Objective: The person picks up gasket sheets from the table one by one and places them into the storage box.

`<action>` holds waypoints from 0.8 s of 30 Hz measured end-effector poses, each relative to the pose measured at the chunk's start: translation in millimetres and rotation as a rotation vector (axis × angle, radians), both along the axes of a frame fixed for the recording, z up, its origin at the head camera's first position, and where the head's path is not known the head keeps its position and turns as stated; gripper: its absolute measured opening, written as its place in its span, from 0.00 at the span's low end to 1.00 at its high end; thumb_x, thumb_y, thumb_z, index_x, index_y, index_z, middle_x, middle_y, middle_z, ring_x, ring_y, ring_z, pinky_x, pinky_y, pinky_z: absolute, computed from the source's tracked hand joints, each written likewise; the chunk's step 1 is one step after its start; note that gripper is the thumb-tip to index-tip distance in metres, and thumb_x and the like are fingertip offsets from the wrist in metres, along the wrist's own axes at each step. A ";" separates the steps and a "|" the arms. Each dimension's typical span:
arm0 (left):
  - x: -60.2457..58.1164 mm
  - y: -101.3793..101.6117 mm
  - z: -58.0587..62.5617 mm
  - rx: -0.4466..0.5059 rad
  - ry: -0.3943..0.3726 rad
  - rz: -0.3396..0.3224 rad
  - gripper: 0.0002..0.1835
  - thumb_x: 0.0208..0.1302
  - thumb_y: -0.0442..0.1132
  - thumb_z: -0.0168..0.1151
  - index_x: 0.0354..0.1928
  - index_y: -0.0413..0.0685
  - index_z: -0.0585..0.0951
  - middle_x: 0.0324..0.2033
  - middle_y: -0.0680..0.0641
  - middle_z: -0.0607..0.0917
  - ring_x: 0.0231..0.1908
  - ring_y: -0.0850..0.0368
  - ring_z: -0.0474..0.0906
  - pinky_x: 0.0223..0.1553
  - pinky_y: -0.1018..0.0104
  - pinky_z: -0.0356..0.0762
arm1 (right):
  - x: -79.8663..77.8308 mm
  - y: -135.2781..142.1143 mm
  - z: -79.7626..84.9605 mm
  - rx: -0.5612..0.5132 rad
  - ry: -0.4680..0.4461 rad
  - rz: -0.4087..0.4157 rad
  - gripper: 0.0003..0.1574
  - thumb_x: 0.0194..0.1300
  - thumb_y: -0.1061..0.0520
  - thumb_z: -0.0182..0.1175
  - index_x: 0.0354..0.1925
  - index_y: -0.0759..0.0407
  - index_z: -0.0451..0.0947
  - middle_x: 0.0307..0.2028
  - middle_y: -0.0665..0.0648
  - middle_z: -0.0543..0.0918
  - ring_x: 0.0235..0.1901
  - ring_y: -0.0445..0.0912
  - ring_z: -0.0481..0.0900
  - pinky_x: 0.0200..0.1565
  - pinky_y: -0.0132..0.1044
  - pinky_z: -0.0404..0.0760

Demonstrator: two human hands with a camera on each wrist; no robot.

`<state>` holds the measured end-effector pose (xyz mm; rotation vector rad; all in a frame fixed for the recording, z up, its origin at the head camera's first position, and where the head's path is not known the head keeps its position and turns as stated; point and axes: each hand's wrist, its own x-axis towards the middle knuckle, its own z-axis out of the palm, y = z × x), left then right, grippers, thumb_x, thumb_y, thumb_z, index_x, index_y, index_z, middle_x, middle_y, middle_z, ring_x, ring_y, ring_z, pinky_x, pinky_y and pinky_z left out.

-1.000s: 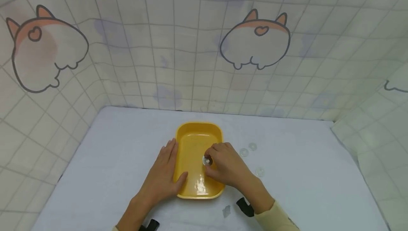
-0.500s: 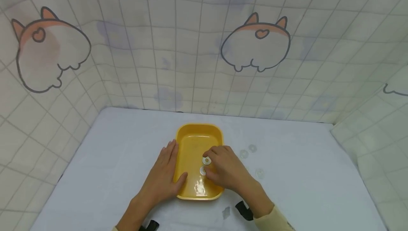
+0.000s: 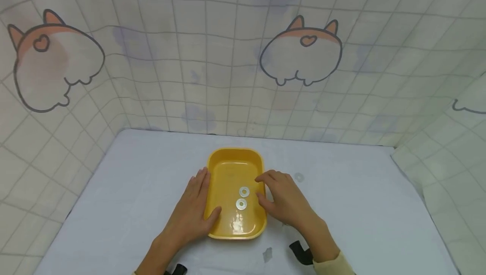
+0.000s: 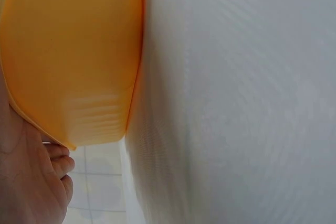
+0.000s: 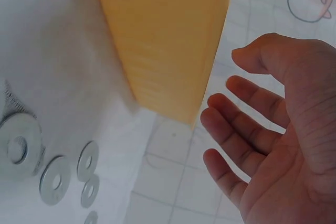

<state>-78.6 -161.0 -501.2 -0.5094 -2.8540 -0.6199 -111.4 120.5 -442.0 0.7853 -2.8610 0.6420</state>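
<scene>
A yellow tray (image 3: 231, 220) stands on the white-covered table. Inside it two silver flat washers lie apart, one washer (image 3: 244, 191) behind the other washer (image 3: 241, 204). My left hand (image 3: 191, 207) rests on the tray's left rim, with straight fingers along the side and the thumb reaching over the edge. At the right rim hovers my right hand (image 3: 282, 195), its fingers loosely bent and thumb apart, holding nothing. The right wrist view shows that hand (image 5: 278, 135) beside the tray's outer wall (image 5: 163, 40). Several more washers (image 5: 55, 179) lie on the table.
One loose washer (image 3: 299, 177) shows right of the tray; my right hand and forearm hide others in the head view. A small grey patch (image 3: 267, 254) is on the cloth in front. Behind the table hangs a checked curtain (image 3: 212, 55) with cartoon animals.
My right hand has let go of a washer inside the tray and moved right to the rim. Both washers now show uncovered. My left hand has stayed on the left rim.
</scene>
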 end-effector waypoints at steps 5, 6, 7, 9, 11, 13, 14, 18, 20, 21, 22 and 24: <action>-0.1 -0.6 -0.6 -0.005 0.002 -0.001 0.52 0.68 0.54 0.63 0.83 0.33 0.52 0.84 0.36 0.53 0.85 0.42 0.51 0.88 0.58 0.38 | 3.4 8.5 -1.6 0.006 -0.040 -0.065 0.20 0.67 0.51 0.71 0.55 0.53 0.84 0.52 0.50 0.88 0.56 0.50 0.84 0.64 0.51 0.83; -0.2 -0.4 -0.7 -0.007 0.003 -0.003 0.53 0.68 0.55 0.63 0.83 0.33 0.52 0.84 0.36 0.53 0.85 0.42 0.51 0.88 0.59 0.37 | 4.5 10.6 -1.7 0.008 -0.050 -0.079 0.20 0.67 0.51 0.71 0.55 0.53 0.84 0.52 0.50 0.88 0.56 0.50 0.84 0.64 0.50 0.83; -0.2 -0.2 -0.8 -0.007 0.002 -0.005 0.53 0.68 0.55 0.63 0.83 0.33 0.51 0.84 0.36 0.53 0.85 0.42 0.50 0.88 0.60 0.37 | 5.6 12.5 -1.8 0.008 -0.057 -0.091 0.20 0.67 0.51 0.71 0.55 0.53 0.84 0.52 0.50 0.88 0.56 0.50 0.84 0.63 0.50 0.84; -0.1 0.0 -0.6 -0.008 0.004 -0.006 0.53 0.68 0.55 0.63 0.83 0.33 0.51 0.84 0.36 0.53 0.85 0.42 0.50 0.88 0.61 0.35 | 7.3 16.1 -3.3 0.008 -0.065 -0.112 0.19 0.67 0.51 0.71 0.55 0.53 0.85 0.52 0.50 0.88 0.54 0.50 0.84 0.62 0.49 0.85; 0.1 0.0 -0.4 -0.005 0.004 -0.006 0.53 0.68 0.55 0.64 0.83 0.33 0.51 0.84 0.35 0.53 0.85 0.42 0.51 0.88 0.62 0.34 | 8.6 19.6 -5.8 0.004 -0.063 -0.129 0.19 0.67 0.52 0.71 0.55 0.53 0.85 0.51 0.51 0.88 0.53 0.50 0.84 0.60 0.49 0.85; 0.3 -0.3 -0.3 -0.003 0.002 -0.005 0.53 0.67 0.54 0.64 0.83 0.33 0.52 0.84 0.36 0.53 0.85 0.42 0.51 0.88 0.63 0.33 | 10.2 22.8 -8.6 -0.007 -0.057 -0.138 0.19 0.66 0.53 0.71 0.54 0.54 0.85 0.50 0.52 0.88 0.51 0.51 0.84 0.58 0.49 0.86; 0.3 -0.4 -0.3 -0.004 0.003 -0.005 0.53 0.67 0.54 0.64 0.83 0.33 0.52 0.84 0.36 0.53 0.85 0.42 0.51 0.88 0.63 0.33 | 10.9 24.4 -10.3 -0.011 -0.053 -0.143 0.19 0.66 0.53 0.71 0.54 0.55 0.86 0.49 0.52 0.88 0.51 0.51 0.84 0.58 0.49 0.86; 0.2 -0.7 -0.5 -0.008 0.002 -0.008 0.53 0.67 0.53 0.64 0.83 0.33 0.52 0.85 0.36 0.53 0.85 0.42 0.51 0.88 0.60 0.37 | 14.9 31.4 -18.6 -0.027 -0.031 -0.158 0.18 0.65 0.54 0.72 0.52 0.56 0.86 0.48 0.53 0.88 0.49 0.51 0.85 0.57 0.50 0.85; 0.2 -0.9 -0.3 -0.011 0.011 -0.010 0.53 0.65 0.52 0.64 0.83 0.33 0.52 0.84 0.35 0.54 0.84 0.41 0.52 0.88 0.59 0.39 | 17.0 34.4 -23.1 -0.037 -0.020 -0.163 0.17 0.64 0.54 0.73 0.51 0.55 0.86 0.47 0.52 0.88 0.48 0.51 0.85 0.57 0.51 0.86; 0.3 -1.1 -0.3 -0.013 0.013 -0.010 0.52 0.65 0.52 0.64 0.83 0.32 0.53 0.84 0.35 0.54 0.84 0.41 0.52 0.88 0.60 0.38 | 17.9 35.6 -25.3 -0.042 -0.017 -0.166 0.17 0.63 0.55 0.73 0.50 0.55 0.87 0.47 0.52 0.88 0.48 0.51 0.86 0.57 0.51 0.86; 0.3 -1.0 -0.6 -0.013 0.019 -0.011 0.52 0.64 0.51 0.64 0.83 0.32 0.53 0.84 0.35 0.55 0.84 0.40 0.53 0.88 0.61 0.37 | 19.2 36.9 -27.2 -0.045 -0.017 -0.172 0.17 0.63 0.55 0.73 0.50 0.55 0.87 0.47 0.52 0.88 0.47 0.51 0.85 0.56 0.50 0.86; 0.3 -1.1 -1.1 -0.017 0.026 -0.013 0.52 0.63 0.50 0.64 0.82 0.31 0.54 0.84 0.34 0.55 0.84 0.40 0.53 0.87 0.65 0.32 | 21.8 38.7 -30.8 -0.048 -0.025 -0.185 0.17 0.63 0.55 0.74 0.50 0.55 0.86 0.46 0.51 0.88 0.47 0.50 0.85 0.55 0.50 0.86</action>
